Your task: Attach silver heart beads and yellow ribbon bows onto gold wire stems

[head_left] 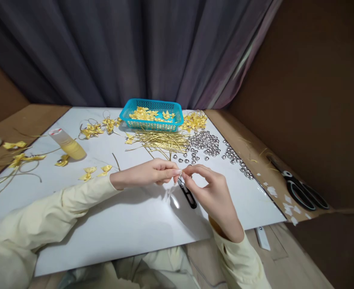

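My left hand (153, 171) and my right hand (211, 192) meet over the middle of the white board (129, 224). Both are pinched fingertip to fingertip on something too small to make out. Black thread snips (188, 194) lie on the board just under my right hand's fingers. A little beyond the hands lie scattered silver bells (205, 142) and a bundle of gold cords (161, 141). Behind those stands a blue basket (153, 124) holding yellow ribbon bows (147, 114).
More yellow bows (89, 172) lie loose to the left, with a glue bottle (67, 143) on its side. Large black scissors (300, 188) rest on the brown ledge at right among paper scraps. A dark curtain hangs behind; brown panels close both sides.
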### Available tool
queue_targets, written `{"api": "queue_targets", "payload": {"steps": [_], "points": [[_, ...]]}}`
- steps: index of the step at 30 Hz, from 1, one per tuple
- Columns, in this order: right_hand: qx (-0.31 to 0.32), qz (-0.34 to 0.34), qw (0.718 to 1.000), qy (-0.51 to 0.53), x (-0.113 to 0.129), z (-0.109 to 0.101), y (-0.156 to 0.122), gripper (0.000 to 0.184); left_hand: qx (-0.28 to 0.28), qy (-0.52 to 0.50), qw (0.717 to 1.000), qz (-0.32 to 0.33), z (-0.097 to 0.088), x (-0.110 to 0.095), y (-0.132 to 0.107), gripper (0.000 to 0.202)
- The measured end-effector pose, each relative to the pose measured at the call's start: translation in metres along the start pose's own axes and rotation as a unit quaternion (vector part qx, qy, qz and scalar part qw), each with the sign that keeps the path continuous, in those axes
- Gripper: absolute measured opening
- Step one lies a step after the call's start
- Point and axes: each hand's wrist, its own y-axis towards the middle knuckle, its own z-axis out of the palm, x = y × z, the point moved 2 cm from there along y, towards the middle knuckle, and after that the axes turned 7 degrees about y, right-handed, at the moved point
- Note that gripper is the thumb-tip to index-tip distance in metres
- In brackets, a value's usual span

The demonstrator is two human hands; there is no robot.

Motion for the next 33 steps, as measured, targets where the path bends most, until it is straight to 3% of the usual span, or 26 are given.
{"api": "queue_targets", "payload": {"steps": [5,12,17,23,27,33], "points": [[0.018,0.037,0.999,0.030,0.000,-0.002,-0.001,0.011,0.011,-0.037,0.999,-0.014,0.002,0.000,-0.001,0.033],[0.025,0.015,0.999,0.026,-0.004,-0.007,-0.005,0.011,0.009,-0.075,0.997,-0.028,0.004,-0.004,-0.003,0.031],[0.006,-0.102,0.993,-0.060,-0.002,-0.001,-0.011,0.017,0.018,-0.107,0.994,-0.034,0.005,-0.003,-0.004,0.029],[-0.019,-0.246,0.940,-0.234,0.003,0.013,-0.013,0.017,0.048,-0.160,0.984,-0.058,0.007,-0.001,-0.002,0.024],[-0.003,-0.278,0.917,-0.286,0.004,0.015,-0.012,0.017,0.052,-0.172,0.981,-0.068,0.006,0.001,-0.003,0.025],[0.001,-0.269,0.929,-0.253,0.001,0.012,-0.010,0.017,0.057,-0.152,0.984,-0.066,0.005,0.000,-0.004,0.024]]}}
